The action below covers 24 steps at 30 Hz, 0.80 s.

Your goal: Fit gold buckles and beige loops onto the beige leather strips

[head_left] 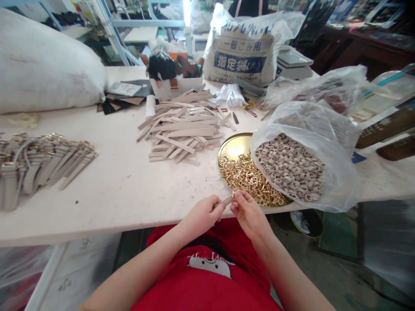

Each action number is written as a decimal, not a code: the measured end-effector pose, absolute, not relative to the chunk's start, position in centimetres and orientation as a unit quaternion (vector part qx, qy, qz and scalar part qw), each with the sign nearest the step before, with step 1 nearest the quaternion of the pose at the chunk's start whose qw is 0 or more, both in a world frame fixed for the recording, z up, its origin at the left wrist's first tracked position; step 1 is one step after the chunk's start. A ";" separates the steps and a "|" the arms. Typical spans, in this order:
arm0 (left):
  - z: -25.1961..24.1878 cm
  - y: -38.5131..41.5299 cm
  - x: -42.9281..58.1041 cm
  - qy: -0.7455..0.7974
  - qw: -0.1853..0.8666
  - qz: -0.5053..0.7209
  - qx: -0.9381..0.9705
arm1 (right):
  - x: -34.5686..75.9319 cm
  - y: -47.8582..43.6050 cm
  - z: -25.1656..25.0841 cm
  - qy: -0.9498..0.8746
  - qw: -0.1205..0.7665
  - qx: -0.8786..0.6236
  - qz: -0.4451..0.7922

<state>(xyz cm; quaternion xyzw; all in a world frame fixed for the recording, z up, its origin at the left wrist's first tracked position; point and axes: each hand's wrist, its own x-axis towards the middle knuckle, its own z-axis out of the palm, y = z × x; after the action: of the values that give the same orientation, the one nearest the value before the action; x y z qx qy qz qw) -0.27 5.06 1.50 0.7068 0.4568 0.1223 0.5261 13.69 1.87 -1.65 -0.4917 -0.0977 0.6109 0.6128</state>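
My left hand [207, 213] is closed around a short beige strap [226, 200] at the table's front edge. At the strap's far end, the fingers of my right hand [248, 211] pinch a small gold buckle [234, 195], partly hidden by the fingertips. Just beyond my right hand lies a round gold tray [238, 146] holding a heap of small gold buckles [251, 179]. A clear plastic bag [340, 172] full of beige loops [288, 166] overlaps the tray's right side. Farther back is a pile of loose beige straps [184, 125].
Straps with buckles fitted [45, 164] lie in a bunch at the left. A big white sack [48, 65] stands behind them. At the back are a white box [162, 88], a printed bag [241, 49] and yellow-handled snips [249, 108]. The table's front edge [129, 229] runs before me.
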 end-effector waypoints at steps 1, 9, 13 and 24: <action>1.5 4.9 -0.3 0.451 0.543 0.131 0.697 | 13.7 1.8 -1.6 -0.096 0.612 -0.489 0.614; 0.7 4.1 0.1 0.433 0.659 0.167 0.591 | 11.5 -0.1 -1.7 -0.186 0.604 -0.492 0.599; 1.0 4.2 -0.1 0.449 0.681 0.160 0.556 | 11.7 -0.6 -1.8 -0.221 0.598 -0.519 0.569; 0.1 3.8 0.1 0.490 0.617 0.183 0.588 | 12.4 -0.6 -1.0 -0.326 0.539 -0.582 0.514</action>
<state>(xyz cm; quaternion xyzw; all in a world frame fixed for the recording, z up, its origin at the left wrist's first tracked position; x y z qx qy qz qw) 0.12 3.78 0.14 0.5877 0.4899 0.1833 0.6172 12.36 -0.55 -1.03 -0.5823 -0.3262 0.5135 0.5393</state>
